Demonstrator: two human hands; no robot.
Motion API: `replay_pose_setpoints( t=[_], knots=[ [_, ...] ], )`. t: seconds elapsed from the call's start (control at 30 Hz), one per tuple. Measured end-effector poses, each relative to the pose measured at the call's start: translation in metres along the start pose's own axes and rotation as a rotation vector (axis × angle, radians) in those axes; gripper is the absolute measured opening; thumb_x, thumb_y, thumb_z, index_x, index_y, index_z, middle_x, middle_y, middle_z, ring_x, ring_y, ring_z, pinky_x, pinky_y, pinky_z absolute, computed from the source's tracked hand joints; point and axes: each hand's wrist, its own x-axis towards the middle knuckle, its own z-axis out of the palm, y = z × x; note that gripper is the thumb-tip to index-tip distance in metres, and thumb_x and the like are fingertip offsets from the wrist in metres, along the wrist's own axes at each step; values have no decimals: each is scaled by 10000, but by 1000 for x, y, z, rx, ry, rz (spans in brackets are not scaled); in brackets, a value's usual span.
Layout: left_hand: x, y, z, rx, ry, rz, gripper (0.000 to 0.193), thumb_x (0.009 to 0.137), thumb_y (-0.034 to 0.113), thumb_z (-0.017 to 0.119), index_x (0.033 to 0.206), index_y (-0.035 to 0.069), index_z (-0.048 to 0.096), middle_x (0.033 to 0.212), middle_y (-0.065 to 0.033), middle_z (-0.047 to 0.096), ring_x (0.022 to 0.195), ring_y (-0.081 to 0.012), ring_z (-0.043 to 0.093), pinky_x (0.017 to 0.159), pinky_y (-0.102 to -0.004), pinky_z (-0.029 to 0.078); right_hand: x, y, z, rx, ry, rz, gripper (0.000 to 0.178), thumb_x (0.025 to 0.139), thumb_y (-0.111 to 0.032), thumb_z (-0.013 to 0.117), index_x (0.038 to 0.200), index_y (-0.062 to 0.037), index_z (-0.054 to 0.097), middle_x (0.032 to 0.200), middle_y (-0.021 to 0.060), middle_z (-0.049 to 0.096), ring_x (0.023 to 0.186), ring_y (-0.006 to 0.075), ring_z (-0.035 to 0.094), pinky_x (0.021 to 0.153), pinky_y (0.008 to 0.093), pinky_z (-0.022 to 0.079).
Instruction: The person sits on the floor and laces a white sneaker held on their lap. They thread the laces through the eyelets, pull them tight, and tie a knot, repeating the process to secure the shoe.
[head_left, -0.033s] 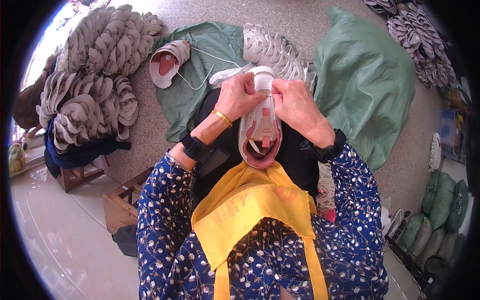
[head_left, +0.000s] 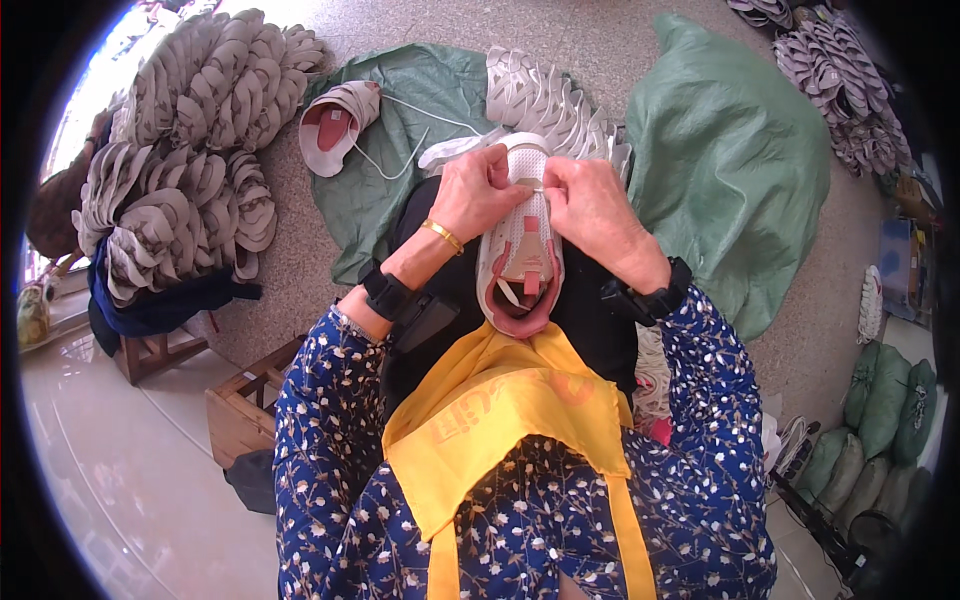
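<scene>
A white and pink sneaker (head_left: 523,257) lies on my lap, its toe pointing away from me and its pink-lined opening toward me. My left hand (head_left: 478,192) comes in over its left side, thumb and fingertips pinched together near the front of the tongue. From the other side my right hand (head_left: 598,212) pinches too, close to the left fingertips. A short bit of white shoelace (head_left: 538,189) shows between the two pinches. Further lace is hidden by the fingers. A yellow apron (head_left: 500,400) covers my lap behind the heel.
Another white shoe (head_left: 338,125) with pink lining and a long loose lace lies on a green sheet (head_left: 405,100). A row of white shoe uppers (head_left: 550,95) stands beyond. To the right bulges a green sack (head_left: 725,170). Heaped uppers (head_left: 205,90) and a wooden stool (head_left: 245,400) are left.
</scene>
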Motion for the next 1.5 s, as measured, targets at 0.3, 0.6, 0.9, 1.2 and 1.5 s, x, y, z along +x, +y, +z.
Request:
replay_pose_setpoints(
  t=[0.3, 0.6, 0.9, 1.2, 1.5],
  knots=[
    [-5, 3, 1, -3, 6, -23, 370, 762, 255, 838, 753, 26, 546, 655, -47, 569, 610, -124, 550, 575, -311, 472, 6, 8, -1, 2, -7, -101, 95, 777, -55, 628, 809, 13, 685, 739, 231, 661, 738, 418, 679, 675, 470, 535],
    [-11, 5, 3, -28, 37, 18, 309, 761, 211, 806, 798, 27, 560, 666, -48, 595, 621, -146, 612, 602, -306, 503, -5, 10, 8, 285, 47, 128, 84, 797, -66, 690, 832, 7, 711, 748, 178, 704, 712, 325, 714, 673, 409, 550],
    [-21, 4, 10, 16, 138, 66, 199, 761, 137, 740, 798, 14, 588, 681, -89, 640, 637, -191, 673, 624, -322, 534, -15, 14, 2, 190, 106, 7, 82, 823, -76, 725, 862, -11, 756, 827, 187, 706, 761, 354, 696, 709, 424, 548],
    [-32, 7, 18, -106, 244, 83, 143, 784, 73, 712, 806, 11, 585, 657, -81, 640, 594, -166, 663, 582, -289, 522, -31, 19, 12, 258, 114, 16, 109, 913, 32, 649, 983, 41, 732, 873, 103, 727, 708, 153, 727, 601, 268, 599],
    [-40, 12, 27, -148, 266, 142, 149, 782, 0, 704, 814, 2, 559, 716, -110, 633, 625, -217, 667, 586, -314, 532, -46, 15, 17, 457, 126, 162, 54, 902, 18, 659, 952, 25, 680, 797, 83, 697, 685, 162, 680, 612, 294, 555]
  ],
)
